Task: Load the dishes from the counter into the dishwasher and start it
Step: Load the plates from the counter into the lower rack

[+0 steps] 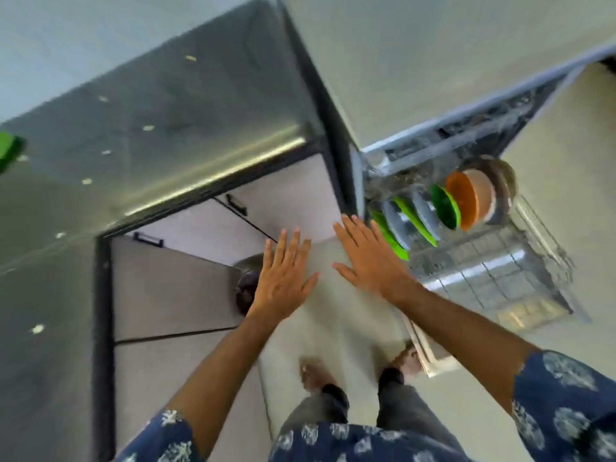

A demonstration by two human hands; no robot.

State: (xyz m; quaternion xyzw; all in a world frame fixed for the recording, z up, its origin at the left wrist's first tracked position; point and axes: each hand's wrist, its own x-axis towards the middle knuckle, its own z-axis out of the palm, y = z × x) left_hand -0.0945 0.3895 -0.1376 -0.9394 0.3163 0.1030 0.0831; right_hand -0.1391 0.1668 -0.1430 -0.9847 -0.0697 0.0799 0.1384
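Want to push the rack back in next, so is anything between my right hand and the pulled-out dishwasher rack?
Nothing visible blocks it. The right hand hovers open and empty just left of the rack, beside the green plates standing in it. The left hand is farther left.

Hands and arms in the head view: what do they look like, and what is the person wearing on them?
Two bare hands, left hand and right hand, with no gloves, rings or watch visible. The forearms are bare. Short sleeves of a dark blue shirt with a white flower-like print end near the elbows: left sleeve, right sleeve.
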